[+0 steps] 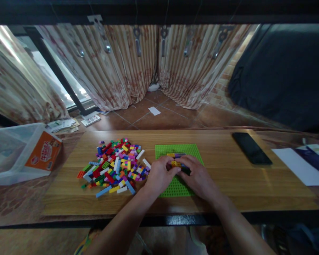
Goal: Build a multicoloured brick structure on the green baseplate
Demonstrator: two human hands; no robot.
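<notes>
Dim overall; daylight enters by the window (46,72) at upper left. Faint glare marks the wooden board (223,180) at right; dark fabric (284,71) at upper right loses detail. Edges look stretched and soft.

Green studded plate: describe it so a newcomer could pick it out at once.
On the wooden board, look between the brick pile at left and the black phone at right. The green studded plate lies there beneath the left hand and right hand. It is broad and flat, dwarfing every brick.
</notes>
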